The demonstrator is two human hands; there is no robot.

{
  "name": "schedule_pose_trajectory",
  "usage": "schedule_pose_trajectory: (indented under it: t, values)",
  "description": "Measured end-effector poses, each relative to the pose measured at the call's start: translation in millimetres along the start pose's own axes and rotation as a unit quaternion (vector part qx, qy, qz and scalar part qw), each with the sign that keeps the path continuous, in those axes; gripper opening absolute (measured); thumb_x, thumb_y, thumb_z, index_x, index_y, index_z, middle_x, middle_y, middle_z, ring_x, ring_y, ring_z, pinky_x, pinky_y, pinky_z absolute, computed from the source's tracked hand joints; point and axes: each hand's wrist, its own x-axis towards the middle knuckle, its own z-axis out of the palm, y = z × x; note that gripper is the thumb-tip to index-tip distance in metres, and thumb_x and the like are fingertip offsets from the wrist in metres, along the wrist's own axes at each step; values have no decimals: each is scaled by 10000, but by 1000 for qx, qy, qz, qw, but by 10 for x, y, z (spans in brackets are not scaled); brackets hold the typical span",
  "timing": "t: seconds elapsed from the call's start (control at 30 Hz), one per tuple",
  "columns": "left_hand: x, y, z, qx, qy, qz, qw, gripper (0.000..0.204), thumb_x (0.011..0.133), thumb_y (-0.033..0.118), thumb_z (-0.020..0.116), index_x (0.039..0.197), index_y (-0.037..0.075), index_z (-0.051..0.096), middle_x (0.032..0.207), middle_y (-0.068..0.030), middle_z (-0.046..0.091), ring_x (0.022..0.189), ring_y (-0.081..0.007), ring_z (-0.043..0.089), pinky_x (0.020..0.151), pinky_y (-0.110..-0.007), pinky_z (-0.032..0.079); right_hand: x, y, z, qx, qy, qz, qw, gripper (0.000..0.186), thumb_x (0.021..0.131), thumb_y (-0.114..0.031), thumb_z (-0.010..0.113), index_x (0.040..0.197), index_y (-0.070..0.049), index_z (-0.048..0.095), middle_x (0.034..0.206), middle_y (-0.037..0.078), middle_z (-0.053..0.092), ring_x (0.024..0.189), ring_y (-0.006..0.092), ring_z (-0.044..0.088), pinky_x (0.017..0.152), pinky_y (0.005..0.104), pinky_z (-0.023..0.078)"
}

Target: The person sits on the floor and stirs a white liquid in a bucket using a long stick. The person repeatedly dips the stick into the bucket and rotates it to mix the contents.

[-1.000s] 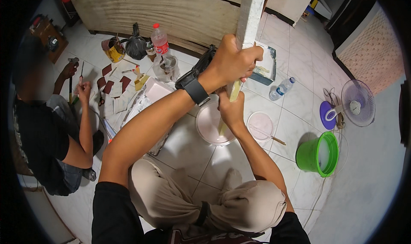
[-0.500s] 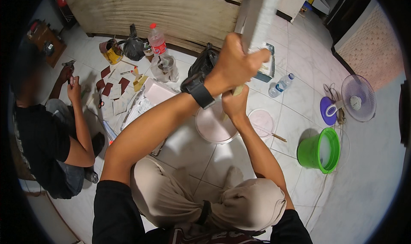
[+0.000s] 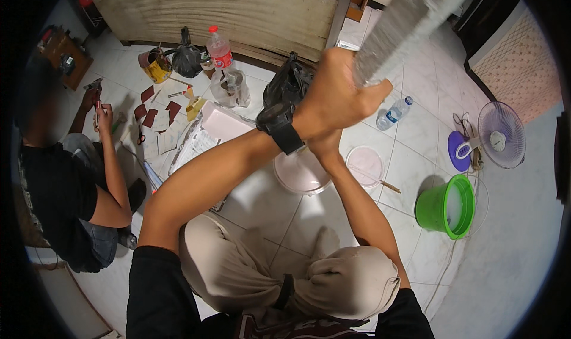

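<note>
My left hand [image 3: 340, 95], with a black watch [image 3: 278, 128] on its wrist, is closed around a long grey-white bar [image 3: 410, 33], which looks paint-smeared and is blurred. The bar slants up to the right, out of the picture. My right hand [image 3: 325, 144] is just below, closed and partly hidden by the left; it grips the lower part of the same bar. Under both hands stands an open tub of pale pink paint [image 3: 302, 173]. Whether the bar's lower end reaches into the paint is hidden. A pink-coated round lid [image 3: 364, 164] lies beside the tub, with a thin stick [image 3: 389, 187] across it.
At the left a co-worker [image 3: 65, 190] sits holding small things. Between us lie red sandpaper pieces [image 3: 172, 112] and a paint tray [image 3: 226, 122]. Farther off are bottles [image 3: 220, 47], black bags [image 3: 286, 86] and a wooden panel [image 3: 220, 15]. A green bucket [image 3: 428, 208] and fan [image 3: 499, 138] stand right.
The bar's upper end has swung to the right, from nearly upright to slanted. My left hand has shifted slightly right with it. The right hand is now more covered by the left.
</note>
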Motion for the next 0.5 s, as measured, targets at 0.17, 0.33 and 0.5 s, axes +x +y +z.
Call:
schedule_pose_trajectory:
  t: [0.17,0.33,0.5]
  values:
    - [110,8,-201,-115,-36,-174,977,208,781,38,601,610,29,485,496,-16,440,385,-87,409,384,-266,341,113,-218,-33,-37,-28,111,993,170,840,-70,627,736,63,600,601,143,590,541,203,568,536,363,439]
    - [201,-33,-371,-104,-42,-249,962,210,778,59,591,600,32,482,493,-25,440,381,-99,418,386,-265,371,-9,-238,60,21,-56,267,962,199,857,-89,618,705,39,600,581,74,589,514,156,515,517,356,401]
    - [130,61,-165,22,-50,-189,980,179,768,100,618,631,11,546,542,-11,511,467,-80,469,443,-272,391,-86,-155,194,140,16,164,976,116,826,-75,655,846,38,637,746,73,665,671,164,619,604,336,473]
